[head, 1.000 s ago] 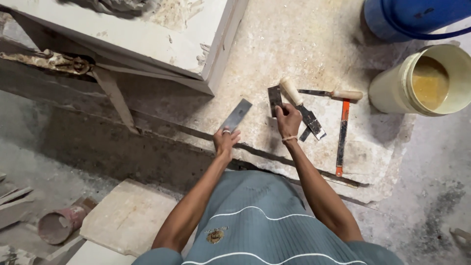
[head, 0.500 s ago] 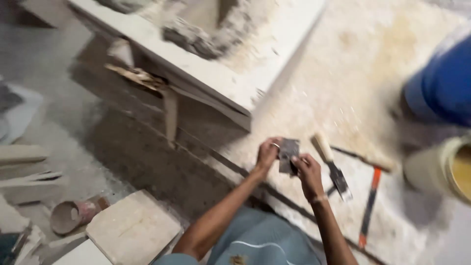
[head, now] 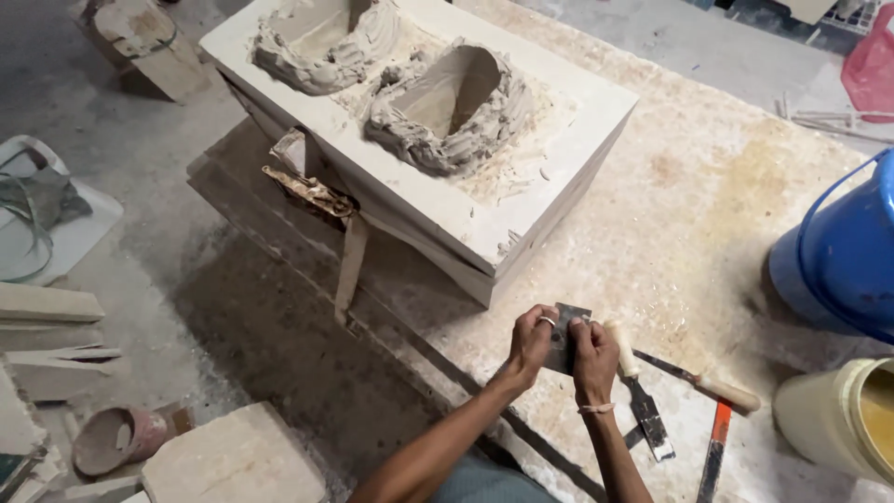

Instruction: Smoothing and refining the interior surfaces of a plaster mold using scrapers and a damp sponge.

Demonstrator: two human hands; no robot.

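Observation:
My left hand (head: 531, 340) and my right hand (head: 593, 352) are together over the dusty board (head: 708, 224), both gripping a small flat grey metal blade (head: 564, 328) held between them. A ring shows on my left hand and a band on my right wrist. Just right of my hands lie a scraper with a pale handle (head: 637, 387), a thin tool with a wooden handle (head: 717, 384) and an orange-handled tool (head: 712, 456). Beyond my hands stands a big white plaster block (head: 447, 214) with two hollow clay-like forms (head: 447, 107) on top.
A blue bucket (head: 843, 261) and a cream bucket (head: 843, 419) stand at the right. Stone slabs (head: 233, 461) and a small pot (head: 121, 438) lie on the floor at the lower left. A strap (head: 349, 265) hangs off the block's side.
My view has swung up and left, bringing the whole block into sight. My hands, first apart on the board, came together and now hold the metal blade between them.

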